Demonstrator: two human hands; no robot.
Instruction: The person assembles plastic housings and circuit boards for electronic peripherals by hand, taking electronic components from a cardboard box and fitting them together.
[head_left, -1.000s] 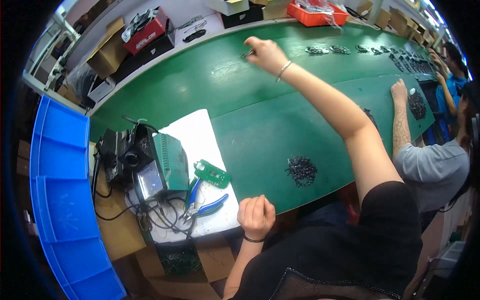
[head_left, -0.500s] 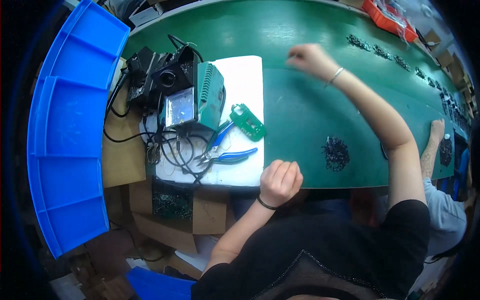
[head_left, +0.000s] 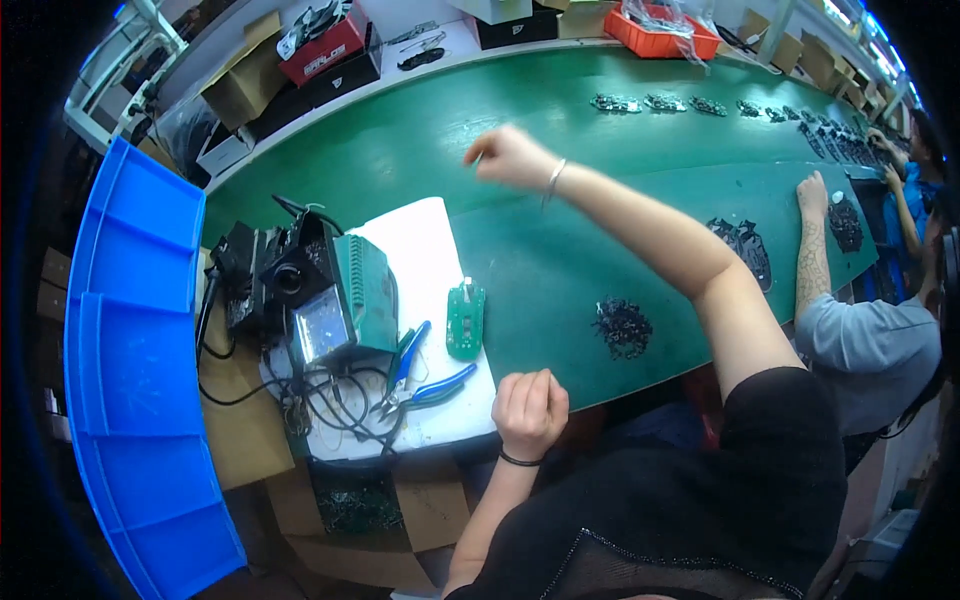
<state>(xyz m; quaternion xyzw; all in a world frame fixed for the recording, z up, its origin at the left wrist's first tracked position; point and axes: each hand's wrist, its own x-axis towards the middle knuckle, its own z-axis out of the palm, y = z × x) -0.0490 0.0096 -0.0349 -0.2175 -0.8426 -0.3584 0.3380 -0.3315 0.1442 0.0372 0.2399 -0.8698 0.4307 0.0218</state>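
Bin smooth plastic; circuit board seemingly glossy.

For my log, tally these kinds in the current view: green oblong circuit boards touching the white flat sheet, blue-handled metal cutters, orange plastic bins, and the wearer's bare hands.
Green oblong circuit board touching the white flat sheet: 1
Blue-handled metal cutters: 1
Orange plastic bin: 1
Bare hands, left hand and right hand: 2
Total: 5
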